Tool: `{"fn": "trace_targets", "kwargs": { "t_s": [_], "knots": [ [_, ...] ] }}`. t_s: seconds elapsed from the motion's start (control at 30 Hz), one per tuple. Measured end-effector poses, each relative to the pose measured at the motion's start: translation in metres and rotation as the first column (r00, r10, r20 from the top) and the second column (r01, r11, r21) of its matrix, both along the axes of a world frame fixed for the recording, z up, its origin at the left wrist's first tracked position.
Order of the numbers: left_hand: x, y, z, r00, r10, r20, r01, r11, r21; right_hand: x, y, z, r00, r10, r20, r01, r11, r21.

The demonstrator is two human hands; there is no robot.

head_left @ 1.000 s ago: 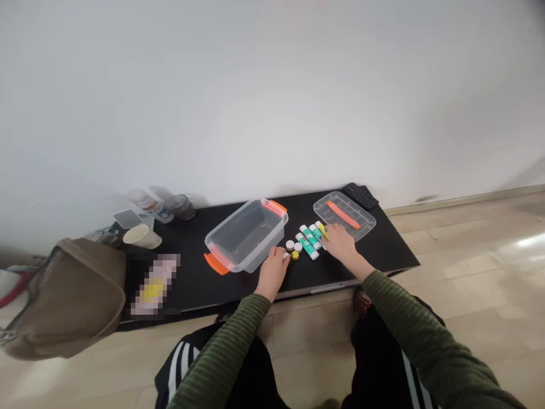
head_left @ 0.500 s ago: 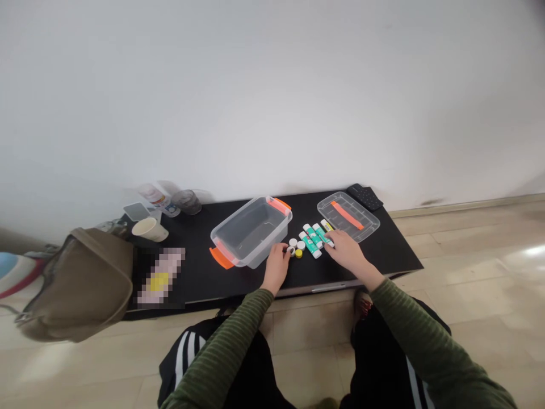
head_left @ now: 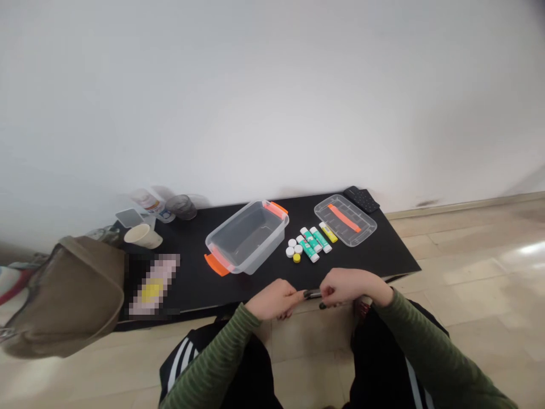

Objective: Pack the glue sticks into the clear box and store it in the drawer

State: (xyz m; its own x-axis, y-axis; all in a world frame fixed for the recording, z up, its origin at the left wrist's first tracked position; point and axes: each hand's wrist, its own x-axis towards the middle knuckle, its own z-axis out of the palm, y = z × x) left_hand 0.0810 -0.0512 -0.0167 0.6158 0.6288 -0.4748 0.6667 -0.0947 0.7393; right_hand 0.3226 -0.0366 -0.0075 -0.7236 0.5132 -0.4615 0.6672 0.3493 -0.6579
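Observation:
My left hand [head_left: 276, 299] is held over the front edge of the black table, its index finger or thumb pointing right and the other fingers curled under. Facing it, my right hand [head_left: 344, 286] is closed in a loose fist with the palm down. I see nothing held in either one, and a small gap separates them. Dark spots show at the fingertips. Just beyond lie three green-and-white tubes [head_left: 311, 241], a yellow tube [head_left: 328, 232], three small white caps [head_left: 292, 247] and a yellow cap [head_left: 297, 258], grouped together.
A clear plastic box [head_left: 260, 253] with orange latches stands left of the tubes. Its lid [head_left: 363, 227] lies to the right, near a dark patterned item [head_left: 361, 199]. Further left are a paper cup [head_left: 143, 236], a white bottle [head_left: 154, 206] and a brown bag [head_left: 80, 295].
Both hands have drawn back from the caps and tubes to the table's front edge and come close together. The fingers have curled in. The caps and tubes keep their places.

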Motion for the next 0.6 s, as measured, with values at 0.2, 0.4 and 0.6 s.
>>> {"fn": "trace_targets", "kwargs": {
  "t_s": [0.2,0.4,0.6],
  "knots": [
    [-0.001,0.015,0.011,0.835,0.203,0.511,-0.099,0.97,-0.224,-0.004,0.001,0.019,0.824,-0.147,-0.547,-0.006,0.963,-0.269],
    [0.024,0.041,0.002,0.762,0.512,0.397,-0.445,0.859,-0.255,-0.017,0.032,-0.01,0.699,-0.595,-0.397,0.383,0.78,-0.494],
    [0.026,0.053,-0.009,0.848,0.486,0.211,-0.51,0.856,0.078,-0.004,0.051,-0.019,0.608,-0.728,-0.315,0.677,0.683,-0.272]
  ]
}}
